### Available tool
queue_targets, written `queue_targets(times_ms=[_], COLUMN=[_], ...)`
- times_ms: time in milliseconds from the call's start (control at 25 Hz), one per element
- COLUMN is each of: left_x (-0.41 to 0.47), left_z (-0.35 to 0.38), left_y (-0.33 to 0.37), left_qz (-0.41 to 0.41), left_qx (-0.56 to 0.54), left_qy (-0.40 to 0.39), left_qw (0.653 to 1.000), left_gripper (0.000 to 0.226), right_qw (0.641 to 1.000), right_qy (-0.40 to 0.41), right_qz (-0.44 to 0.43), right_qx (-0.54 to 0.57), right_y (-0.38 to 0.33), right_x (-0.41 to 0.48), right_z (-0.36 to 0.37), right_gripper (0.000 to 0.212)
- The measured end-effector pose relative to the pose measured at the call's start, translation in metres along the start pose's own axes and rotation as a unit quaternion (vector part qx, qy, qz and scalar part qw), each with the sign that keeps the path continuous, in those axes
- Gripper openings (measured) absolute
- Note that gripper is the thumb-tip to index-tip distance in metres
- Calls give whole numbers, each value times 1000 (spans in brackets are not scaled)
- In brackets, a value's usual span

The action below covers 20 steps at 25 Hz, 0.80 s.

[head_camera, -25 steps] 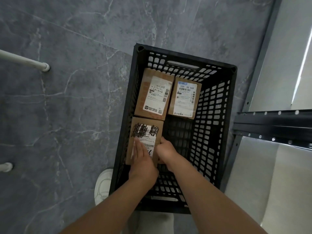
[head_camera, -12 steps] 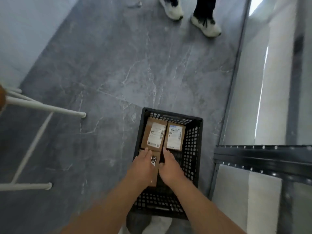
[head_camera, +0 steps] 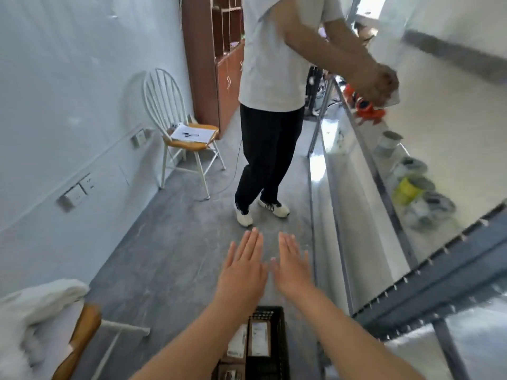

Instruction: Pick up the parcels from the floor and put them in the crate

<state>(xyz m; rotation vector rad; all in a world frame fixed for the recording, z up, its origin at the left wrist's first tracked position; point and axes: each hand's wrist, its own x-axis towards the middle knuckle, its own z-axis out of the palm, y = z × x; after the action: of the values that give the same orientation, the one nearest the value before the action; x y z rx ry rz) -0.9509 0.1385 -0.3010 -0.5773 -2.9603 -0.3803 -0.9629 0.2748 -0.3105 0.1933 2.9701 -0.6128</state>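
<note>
- Since parcels (head_camera: 259, 340) lie in crate (head_camera: 278, 349), placing looks done.
- L hand (head_camera: 241, 270), R hand (head_camera: 290, 267) above crate: flat, empty.
- Next: scan floor (head_camera: 164, 256) nr crate for more.

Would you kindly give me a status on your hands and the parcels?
Left hand open, right hand open, both empty, held out flat. Parcels lie in the black crate below. Standing person ahead; no loose parcel in view.
</note>
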Motion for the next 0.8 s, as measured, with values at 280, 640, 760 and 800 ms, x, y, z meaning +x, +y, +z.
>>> queue_targets(times_ms=[280,640,760,800], left_x=[39,53,45,42], left_z=[-149,-223,-231,-231], left_y=[59,76,69,69], left_qz=[46,135,181,195], left_qx=[49,9,9,5], left_qy=[173,203,206,211], left_qw=[983,970,962,958], left_gripper=[60,60,62,62], right_qw=[984,952,943,942], right_qy=[162,294,301,296], right_qz=[-50,50,110,125], right_qx=[-45,-67,-89,-96], right_y=[-25,-54,-68,-71], right_x=[-39,-88,-110,-118], right_z=[-180,-264,-260,-258], right_gripper=[66,66,67,67])
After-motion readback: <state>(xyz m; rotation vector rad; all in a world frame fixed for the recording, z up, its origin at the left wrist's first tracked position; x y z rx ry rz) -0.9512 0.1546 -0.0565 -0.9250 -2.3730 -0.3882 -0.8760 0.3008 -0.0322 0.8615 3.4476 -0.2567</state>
